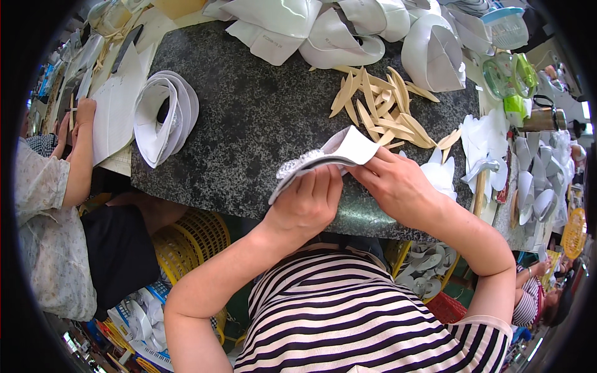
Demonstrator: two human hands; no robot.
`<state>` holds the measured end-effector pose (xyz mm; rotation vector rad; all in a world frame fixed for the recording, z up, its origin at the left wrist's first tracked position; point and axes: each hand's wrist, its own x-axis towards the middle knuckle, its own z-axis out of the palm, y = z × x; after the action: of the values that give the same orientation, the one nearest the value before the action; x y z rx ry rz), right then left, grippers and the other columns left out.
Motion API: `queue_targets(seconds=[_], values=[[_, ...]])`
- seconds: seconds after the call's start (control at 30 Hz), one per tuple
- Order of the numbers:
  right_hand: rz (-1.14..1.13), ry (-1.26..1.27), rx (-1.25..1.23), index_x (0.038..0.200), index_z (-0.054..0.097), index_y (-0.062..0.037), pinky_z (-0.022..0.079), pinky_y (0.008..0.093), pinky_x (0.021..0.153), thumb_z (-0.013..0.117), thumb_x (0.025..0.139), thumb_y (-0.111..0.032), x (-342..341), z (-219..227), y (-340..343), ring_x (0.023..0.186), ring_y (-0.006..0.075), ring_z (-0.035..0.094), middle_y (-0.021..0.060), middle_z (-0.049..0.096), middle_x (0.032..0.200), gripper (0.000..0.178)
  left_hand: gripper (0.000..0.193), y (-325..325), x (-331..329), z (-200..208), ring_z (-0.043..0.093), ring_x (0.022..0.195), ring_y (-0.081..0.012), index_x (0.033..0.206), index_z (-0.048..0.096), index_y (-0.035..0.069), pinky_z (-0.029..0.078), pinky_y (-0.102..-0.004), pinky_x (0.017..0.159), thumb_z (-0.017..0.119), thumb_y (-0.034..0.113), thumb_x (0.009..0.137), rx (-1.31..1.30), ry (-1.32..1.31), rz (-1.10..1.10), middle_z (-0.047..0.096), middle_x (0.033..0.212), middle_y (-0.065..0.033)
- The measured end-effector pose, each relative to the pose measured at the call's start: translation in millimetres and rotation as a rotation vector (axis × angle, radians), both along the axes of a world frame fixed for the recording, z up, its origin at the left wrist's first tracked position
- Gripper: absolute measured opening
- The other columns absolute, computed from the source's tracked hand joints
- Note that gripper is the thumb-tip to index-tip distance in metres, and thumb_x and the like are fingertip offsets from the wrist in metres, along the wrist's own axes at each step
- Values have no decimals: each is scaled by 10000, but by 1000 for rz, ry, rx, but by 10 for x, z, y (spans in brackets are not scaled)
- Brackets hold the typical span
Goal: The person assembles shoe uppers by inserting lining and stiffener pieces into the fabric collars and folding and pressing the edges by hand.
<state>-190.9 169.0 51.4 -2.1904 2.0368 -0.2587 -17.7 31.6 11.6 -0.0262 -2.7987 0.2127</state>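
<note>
A dark speckled table [242, 118] fills the middle; along its far side lie large curved white sheets [273, 28], and at its left stands a nested white stack [183, 118]. Next in size comes the heap of beige strips [398, 118], just beyond the curved white piece [357, 147], which is held above the near part of the table. This piece seems light, thin and springy, rather smooth, and could probably crease; its edges look the best place to grip. Its long axis slants from lower left to upper right, the plain flap pointing right. The left hand [306, 199] is curled closed around its lower edge; the right hand [392, 180] pinches the flap, nearly closed. Smallest is the silvery ruffled trim [297, 164] toward its left end.
</note>
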Motion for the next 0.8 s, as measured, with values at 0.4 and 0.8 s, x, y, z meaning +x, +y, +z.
queue_targets(seconds=[0.4, 0.8], values=[[-60, 71, -134, 1105, 683, 10, 563, 310, 712, 653, 773, -96, 82, -139, -119, 992, 211, 633, 69, 674, 1041, 351, 252, -137, -28, 63, 698, 810, -184, 1050, 668, 38, 583, -294, 708, 690, 72, 801, 247, 11, 35, 682, 973, -63], [93, -5, -254, 1132, 683, -19, 450, 399, 979, 692, 769, -136, 82, -251, -57, 1104, 202, 600, 65, 666, 1178, 382, 324, -154, 106, 10, 661, 1052, -285, 1101, 685, -41, 521, -358, 938, 586, 132, 846, 57, 47, -177, 684, 1110, -169]])
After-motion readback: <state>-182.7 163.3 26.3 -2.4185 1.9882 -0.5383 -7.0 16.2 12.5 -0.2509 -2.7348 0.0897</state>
